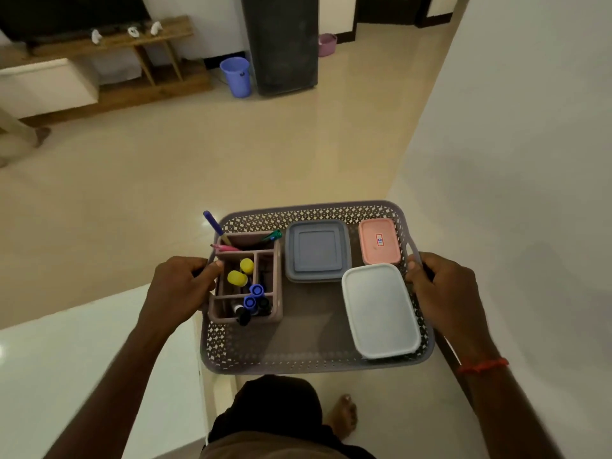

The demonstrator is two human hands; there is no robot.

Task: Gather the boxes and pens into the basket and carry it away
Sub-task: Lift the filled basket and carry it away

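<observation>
Grey perforated plastic basket [228, 346], already loaded with lidded boxes [381, 309] and pens [246, 286], hangs carried between left hand [178, 286] and right hand [443, 286], both closed on its side handles.

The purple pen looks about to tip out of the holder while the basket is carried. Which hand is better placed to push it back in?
The left hand. It grips the basket handle right beside the pen holder, with the purple pen just beyond it. The right hand holds the opposite handle, across the boxes.
</observation>
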